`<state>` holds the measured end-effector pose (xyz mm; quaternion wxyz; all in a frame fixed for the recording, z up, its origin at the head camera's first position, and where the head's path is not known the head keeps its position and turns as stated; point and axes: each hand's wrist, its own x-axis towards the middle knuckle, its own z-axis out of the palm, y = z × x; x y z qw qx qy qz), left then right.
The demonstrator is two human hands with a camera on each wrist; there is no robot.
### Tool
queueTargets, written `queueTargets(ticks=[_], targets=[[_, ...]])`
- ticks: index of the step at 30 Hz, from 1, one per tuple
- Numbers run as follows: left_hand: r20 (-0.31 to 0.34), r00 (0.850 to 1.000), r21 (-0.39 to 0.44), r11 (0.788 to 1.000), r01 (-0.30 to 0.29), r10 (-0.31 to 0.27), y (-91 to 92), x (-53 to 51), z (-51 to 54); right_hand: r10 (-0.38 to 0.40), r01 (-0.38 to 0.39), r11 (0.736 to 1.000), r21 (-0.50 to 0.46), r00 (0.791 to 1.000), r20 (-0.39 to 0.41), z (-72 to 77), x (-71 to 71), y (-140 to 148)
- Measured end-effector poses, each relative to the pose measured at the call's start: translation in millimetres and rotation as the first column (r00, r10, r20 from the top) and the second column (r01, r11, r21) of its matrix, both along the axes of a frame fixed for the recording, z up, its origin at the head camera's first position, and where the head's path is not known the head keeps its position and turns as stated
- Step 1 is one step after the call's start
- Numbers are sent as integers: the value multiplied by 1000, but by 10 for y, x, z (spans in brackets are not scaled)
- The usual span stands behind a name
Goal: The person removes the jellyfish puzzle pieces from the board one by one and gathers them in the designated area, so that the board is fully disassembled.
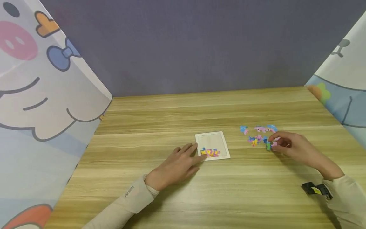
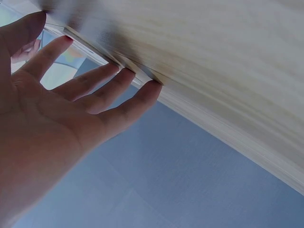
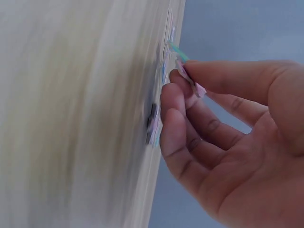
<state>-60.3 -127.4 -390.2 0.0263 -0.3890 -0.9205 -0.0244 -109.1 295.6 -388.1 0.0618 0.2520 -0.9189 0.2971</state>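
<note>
The left hand (image 1: 178, 162) has its fingers loosely spread, holding nothing, index tip at the joined pieces (image 1: 211, 153); a sideways nudge could break them apart. They sit along the near edge inside the white tray (image 1: 213, 140). Rightward on the desk (image 1: 243, 190) are loose pieces (image 1: 258, 137). The right hand (image 1: 295, 148) pinches a puzzle piece (image 1: 269, 146); a slack pinch might drop it.

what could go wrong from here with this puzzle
The left hand has a fingertip at the placed pieces, so a small shift might nudge them out of line in the frame. The right hand pinches a small piece between thumb and finger, so it could slip. That hand is also close to the loose pieces and might knock some.
</note>
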Motion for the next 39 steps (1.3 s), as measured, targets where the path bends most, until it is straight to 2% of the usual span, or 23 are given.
queueTargets(ticks=[5,13,21,30,39], targets=[[0,1000,-1,1000,5,-5,5,1,8,-18,17,999,41,1000,21,-38,11,112],[2,1000,11,1000,3,-3,-2,-3,11,-83,75,995,68,989,123,-27,-5,225],[-18,1000,29,999,17,-17,-5,-2,0,-90,80,991,104,992,91,-44,-17,267],[-47,999,41,999,28,-26,-6,-4,-15,-74,63,994,94,991,110,-38,-12,279],[-30,999,26,1000,10,-10,0,-3,-22,-85,70,991,117,989,125,-51,9,300]])
